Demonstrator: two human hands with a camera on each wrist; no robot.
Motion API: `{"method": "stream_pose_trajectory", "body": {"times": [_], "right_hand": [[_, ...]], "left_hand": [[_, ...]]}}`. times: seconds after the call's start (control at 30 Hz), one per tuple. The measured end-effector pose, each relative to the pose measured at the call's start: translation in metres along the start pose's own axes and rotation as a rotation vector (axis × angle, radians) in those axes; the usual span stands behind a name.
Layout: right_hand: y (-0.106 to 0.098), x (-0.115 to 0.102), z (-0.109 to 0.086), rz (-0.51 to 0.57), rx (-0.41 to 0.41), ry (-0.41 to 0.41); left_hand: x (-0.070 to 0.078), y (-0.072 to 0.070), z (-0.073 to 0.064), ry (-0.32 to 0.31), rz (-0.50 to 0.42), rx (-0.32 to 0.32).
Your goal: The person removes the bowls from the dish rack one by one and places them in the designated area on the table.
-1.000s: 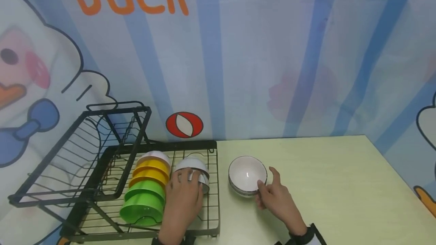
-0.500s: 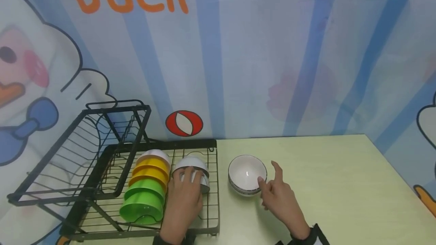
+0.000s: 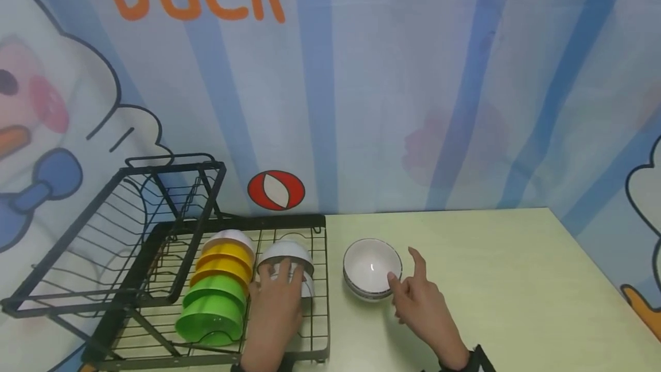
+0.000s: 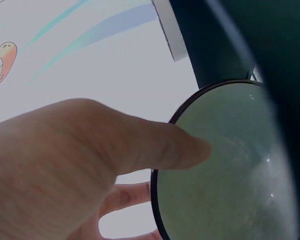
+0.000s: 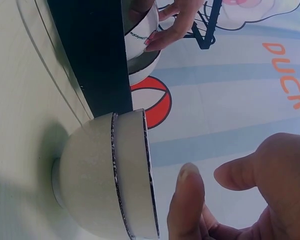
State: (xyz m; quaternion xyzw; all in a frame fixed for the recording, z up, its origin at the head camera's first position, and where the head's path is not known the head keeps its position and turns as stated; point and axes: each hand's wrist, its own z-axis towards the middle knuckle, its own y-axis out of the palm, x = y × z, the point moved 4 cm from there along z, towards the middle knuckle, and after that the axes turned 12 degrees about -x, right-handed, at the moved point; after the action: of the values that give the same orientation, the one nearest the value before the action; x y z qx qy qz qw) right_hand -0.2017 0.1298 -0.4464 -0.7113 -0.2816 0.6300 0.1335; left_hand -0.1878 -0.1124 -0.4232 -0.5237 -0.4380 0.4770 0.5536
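My left hand (image 3: 276,303) grips a white bowl (image 4: 225,195) standing tilted in the dish rack. In the left wrist view the thumb lies over its dark rim onto the inner side, with fingers outside. Just behind it in the rack leans another white bowl (image 3: 287,250). My right hand (image 3: 424,312) hovers at the right side of two nested white bowls (image 5: 97,175) with speckled dark rims, upright on the table. Its index finger points up, and the right wrist view shows thumb and finger apart, holding nothing.
The black dish rack (image 3: 327,309) fills the table's left side, with a raised wire tier (image 3: 103,245) at its left. A row of green bowls (image 3: 209,317), yellow bowls (image 3: 224,266) and one white bowl (image 3: 229,237) stands in it. A printed curtain (image 3: 382,102) hangs behind the table (image 3: 496,280).
My left hand and its bowl have come slightly nearer, widening the gap to the bowl behind. My right index finger has lifted and the hand has eased off the nested bowls.
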Motion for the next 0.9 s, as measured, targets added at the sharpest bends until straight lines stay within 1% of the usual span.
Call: {"method": "stream_pose_trajectory", "body": {"times": [0.27, 0.33, 0.6, 0.73, 0.9], "right_hand": [[-0.0002, -0.0014, -0.0010, 0.003, -0.002, -0.011], [0.0002, -0.0014, -0.0011, 0.002, -0.001, -0.013], [0.0012, -0.0020, 0.0004, -0.007, -0.013, -0.017], [0.0015, -0.0021, -0.0004, -0.002, -0.015, -0.019], [0.0020, -0.0021, -0.0011, 0.013, -0.017, -0.022]], "left_hand": [[0.0005, -0.0018, -0.0025, 0.016, -0.001, 0.004], [0.0007, -0.0025, -0.0032, 0.018, -0.003, -0.005], [0.0029, -0.0053, -0.0025, -0.002, -0.039, -0.083], [0.0036, -0.0063, -0.0023, -0.007, -0.052, -0.095], [0.0031, -0.0046, -0.0020, -0.007, -0.062, -0.089]]}}
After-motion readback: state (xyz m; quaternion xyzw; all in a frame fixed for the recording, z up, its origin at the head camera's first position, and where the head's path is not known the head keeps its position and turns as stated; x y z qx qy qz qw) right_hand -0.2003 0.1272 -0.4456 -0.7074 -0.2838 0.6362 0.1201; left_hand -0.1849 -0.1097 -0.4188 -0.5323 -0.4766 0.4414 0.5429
